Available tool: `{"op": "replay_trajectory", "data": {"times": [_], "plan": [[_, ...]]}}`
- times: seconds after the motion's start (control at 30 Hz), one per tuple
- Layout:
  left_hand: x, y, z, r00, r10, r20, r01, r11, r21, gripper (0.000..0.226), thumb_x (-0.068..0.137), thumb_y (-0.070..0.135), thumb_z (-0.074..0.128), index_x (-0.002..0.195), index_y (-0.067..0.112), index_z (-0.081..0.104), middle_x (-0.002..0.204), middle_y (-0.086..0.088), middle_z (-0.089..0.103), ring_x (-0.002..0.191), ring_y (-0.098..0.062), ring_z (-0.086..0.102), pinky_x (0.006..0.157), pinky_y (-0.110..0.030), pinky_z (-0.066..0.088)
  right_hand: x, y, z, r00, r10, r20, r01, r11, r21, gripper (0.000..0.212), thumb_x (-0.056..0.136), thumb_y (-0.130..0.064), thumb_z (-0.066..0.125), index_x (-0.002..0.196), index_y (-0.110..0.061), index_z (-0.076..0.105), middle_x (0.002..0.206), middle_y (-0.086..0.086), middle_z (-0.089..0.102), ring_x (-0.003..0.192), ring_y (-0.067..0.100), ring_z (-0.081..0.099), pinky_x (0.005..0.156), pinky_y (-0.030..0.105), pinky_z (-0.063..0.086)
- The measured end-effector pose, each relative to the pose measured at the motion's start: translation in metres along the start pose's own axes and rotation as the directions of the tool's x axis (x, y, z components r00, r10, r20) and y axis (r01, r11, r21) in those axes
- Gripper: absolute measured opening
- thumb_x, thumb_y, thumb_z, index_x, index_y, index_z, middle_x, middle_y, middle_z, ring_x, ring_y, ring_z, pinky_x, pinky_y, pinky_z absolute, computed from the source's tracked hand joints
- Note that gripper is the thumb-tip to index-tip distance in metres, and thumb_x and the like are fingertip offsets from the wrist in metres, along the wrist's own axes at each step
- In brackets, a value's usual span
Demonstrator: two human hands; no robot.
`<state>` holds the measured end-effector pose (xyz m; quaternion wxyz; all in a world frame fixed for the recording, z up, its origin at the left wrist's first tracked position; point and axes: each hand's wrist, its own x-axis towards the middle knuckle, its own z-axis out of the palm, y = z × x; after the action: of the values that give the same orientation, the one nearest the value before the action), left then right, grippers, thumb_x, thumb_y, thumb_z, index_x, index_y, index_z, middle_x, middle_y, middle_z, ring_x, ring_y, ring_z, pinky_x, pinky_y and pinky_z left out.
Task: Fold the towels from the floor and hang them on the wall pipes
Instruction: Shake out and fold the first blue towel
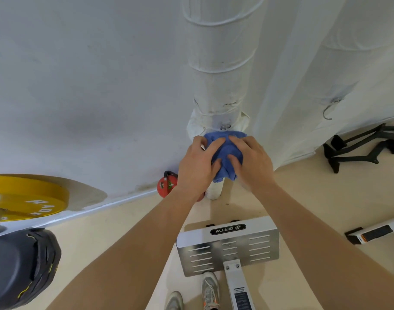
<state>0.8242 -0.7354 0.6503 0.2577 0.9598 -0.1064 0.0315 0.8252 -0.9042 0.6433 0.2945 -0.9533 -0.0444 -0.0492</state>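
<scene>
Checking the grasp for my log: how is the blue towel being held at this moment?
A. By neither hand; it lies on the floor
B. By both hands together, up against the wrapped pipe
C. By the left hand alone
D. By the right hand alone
B: the left hand and the right hand both press on the bunched blue towel in front of the white wrapped pipe.

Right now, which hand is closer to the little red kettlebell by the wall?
Left. The left hand is just right of the red kettlebell; the right hand is farther right, across the blue towel.
</scene>
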Motion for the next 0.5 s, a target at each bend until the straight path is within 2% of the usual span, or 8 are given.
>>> {"op": "replay_trajectory", "data": {"times": [0.27, 0.5], "plan": [[0.004, 0.004, -0.008, 0.999, -0.015, 0.028, 0.016, 0.999, -0.051, 0.050, 0.089, 0.036, 0.056, 0.138, 0.040, 0.045, 0.119, 0.002, 0.040, 0.089, -0.015, 0.054, 0.066, -0.036, 0.056, 0.002, -0.004, -0.006, 1.000, 0.010, 0.026, -0.009, 0.999, -0.037, 0.050, 0.093, -0.030, 0.061, 0.142, -0.023, 0.051, 0.126, 0.001, 0.052, 0.108, 0.023, 0.055, 0.084, 0.031, 0.046], [0.004, 0.014, -0.031, 0.991, -0.095, 0.096, 0.099, 0.994, -0.035, 0.061, 0.087, 0.041, 0.064, 0.142, 0.033, 0.037, 0.126, 0.001, 0.047, 0.101, -0.019, 0.056, 0.075, -0.039, 0.055, 0.005, -0.019, -0.035, 0.997, 0.031, 0.076, -0.031, 1.000, -0.003, 0.062, 0.084, -0.031, 0.064, 0.143, -0.023, 0.046, 0.141, 0.001, 0.043, 0.120, 0.029, 0.050, 0.098, 0.038, 0.047]]}}
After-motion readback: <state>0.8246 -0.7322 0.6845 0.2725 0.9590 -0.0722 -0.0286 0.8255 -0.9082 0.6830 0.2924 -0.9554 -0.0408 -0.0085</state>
